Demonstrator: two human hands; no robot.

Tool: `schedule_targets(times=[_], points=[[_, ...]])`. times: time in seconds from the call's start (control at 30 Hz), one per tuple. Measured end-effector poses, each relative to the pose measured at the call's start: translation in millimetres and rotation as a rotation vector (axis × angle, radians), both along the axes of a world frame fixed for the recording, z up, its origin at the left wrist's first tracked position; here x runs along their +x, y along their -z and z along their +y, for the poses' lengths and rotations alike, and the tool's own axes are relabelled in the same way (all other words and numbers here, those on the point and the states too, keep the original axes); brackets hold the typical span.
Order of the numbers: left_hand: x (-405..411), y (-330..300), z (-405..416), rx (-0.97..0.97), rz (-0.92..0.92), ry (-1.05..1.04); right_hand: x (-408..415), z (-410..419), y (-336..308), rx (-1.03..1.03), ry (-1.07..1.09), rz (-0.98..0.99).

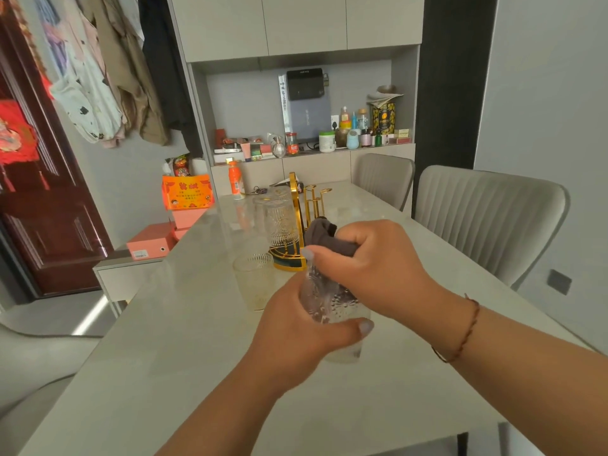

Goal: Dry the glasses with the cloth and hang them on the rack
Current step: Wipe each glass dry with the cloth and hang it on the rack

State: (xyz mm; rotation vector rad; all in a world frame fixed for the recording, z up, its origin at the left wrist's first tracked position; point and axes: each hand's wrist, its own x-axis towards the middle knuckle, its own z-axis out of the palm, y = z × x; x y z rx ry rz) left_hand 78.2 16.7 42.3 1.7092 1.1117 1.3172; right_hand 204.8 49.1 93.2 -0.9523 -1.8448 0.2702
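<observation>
Gripping a glass (pixel 329 311) — left hand (pixel 296 337); right hand (pixel 371 268) bunching cloth (pixel 324 236).

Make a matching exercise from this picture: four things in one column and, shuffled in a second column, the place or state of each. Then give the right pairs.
Things
1. cloth
2. held glass
3. loose glass
4. orange bottle

Places or states
A. stands at the far end of the table
B. gripped around its side by the left hand
C. bunched in the right hand and pushed into a glass
D. stands upright on the table just in front of the gold rack

Pairs: 1-C, 2-B, 3-D, 4-A
</observation>
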Motion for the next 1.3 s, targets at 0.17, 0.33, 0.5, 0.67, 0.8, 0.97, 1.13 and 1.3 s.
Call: schedule_targets(times=[0.17, 0.33, 0.5, 0.67, 0.8, 0.97, 1.13, 1.3], points=[[-7, 4, -1, -0.290, -0.457, 0.477, 10, 3, -4, -0.210, -0.386, 0.316], [-7, 8, 3, -0.402, -0.584, 0.631, 15, 5, -4, -0.241, -0.393, 0.346], [-5, -12, 1, -0.166, 0.008, 0.108, 12, 0, -3, -0.016, -0.038, 0.011], [-1, -11, -2, 0.007, 0.074, 0.005, 4, -3, 0, 0.054, -0.039, 0.021], [-8, -12, -1, -0.124, -0.125, 0.246, 10, 0, 0, 0.037, -0.253, 0.148], [-12, -5, 0, -0.322, -0.376, 0.549, 17, 5, 7, -0.142, -0.457, 0.336], [-13, 2, 8, -0.474, -0.557, 0.559, 16, 6, 14, -0.265, -0.386, 0.503], [-24, 3, 4, -0.470, -0.590, 0.495, 27, 15, 8, -0.480, -0.327, 0.959]])
